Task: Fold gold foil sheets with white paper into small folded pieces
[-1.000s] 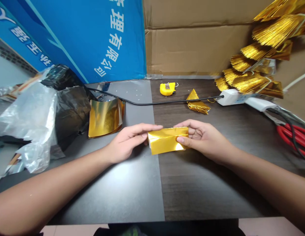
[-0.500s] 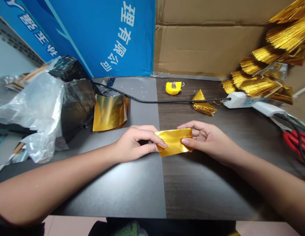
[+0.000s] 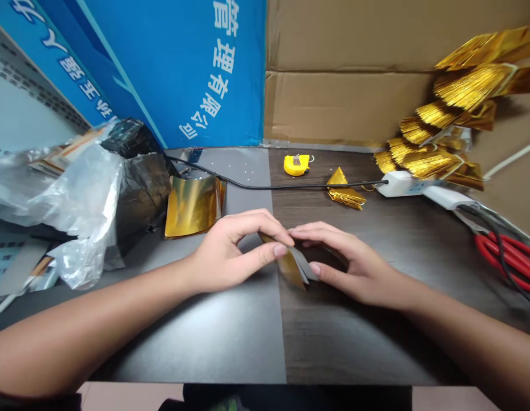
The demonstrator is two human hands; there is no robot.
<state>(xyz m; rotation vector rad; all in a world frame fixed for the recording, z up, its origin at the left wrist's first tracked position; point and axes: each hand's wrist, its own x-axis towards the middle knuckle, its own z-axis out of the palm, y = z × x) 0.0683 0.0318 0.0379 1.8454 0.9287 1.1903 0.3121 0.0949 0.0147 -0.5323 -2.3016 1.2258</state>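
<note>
A folded piece of gold foil paper [image 3: 295, 268] sits between my two hands at the middle of the table, turned on edge so its grey back shows. My left hand [image 3: 230, 251] pinches its left end between thumb and forefinger. My right hand [image 3: 350, 262] grips the right side, fingers over the top and thumb beneath. A stack of flat gold foil sheets [image 3: 191, 205] lies just left of my left hand. A small pile of folded gold triangles [image 3: 344, 190] rests farther back on the right.
Crumpled clear and black plastic bags [image 3: 93, 200] crowd the left. A yellow tape measure [image 3: 296, 164], a black cable [image 3: 265, 186] and a white power strip [image 3: 404, 183] lie at the back. Bundles of gold folded pieces [image 3: 444, 131] pile at the right; red-handled scissors [image 3: 506, 254] lie far right.
The gold paper, held flat between both hands, has been folded and turned on edge. My hands have closed in toward each other until the fingertips nearly meet.
</note>
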